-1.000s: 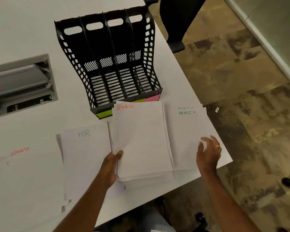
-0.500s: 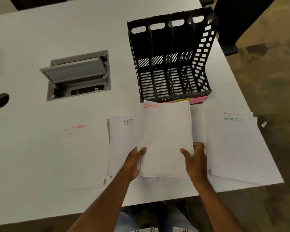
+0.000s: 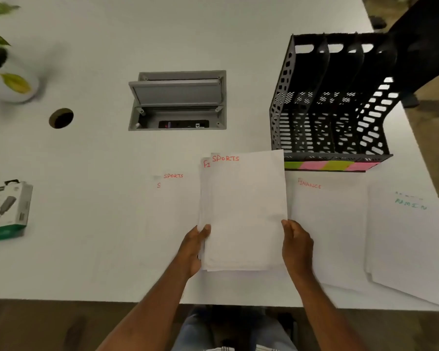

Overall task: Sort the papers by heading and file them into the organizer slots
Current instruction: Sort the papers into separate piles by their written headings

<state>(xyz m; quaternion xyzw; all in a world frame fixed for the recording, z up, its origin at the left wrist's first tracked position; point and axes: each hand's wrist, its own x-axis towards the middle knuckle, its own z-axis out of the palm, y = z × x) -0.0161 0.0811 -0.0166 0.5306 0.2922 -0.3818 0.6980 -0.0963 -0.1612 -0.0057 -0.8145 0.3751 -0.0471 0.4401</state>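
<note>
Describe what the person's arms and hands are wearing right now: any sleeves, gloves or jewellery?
Both forearms are bare up to the frame's lower edge, with no sleeves in view. The left hand and right hand wear no gloves. No ring, watch or wristband shows on either in this view; the fingers behind the paper are hidden.

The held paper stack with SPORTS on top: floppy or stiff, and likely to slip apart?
The paper stack probably bends easily; it is thin loose sheets, gripped near its lower edges by the left hand and right hand. Sheets already sit fanned at the upper left, so they likely slide apart. It looks light.
</note>
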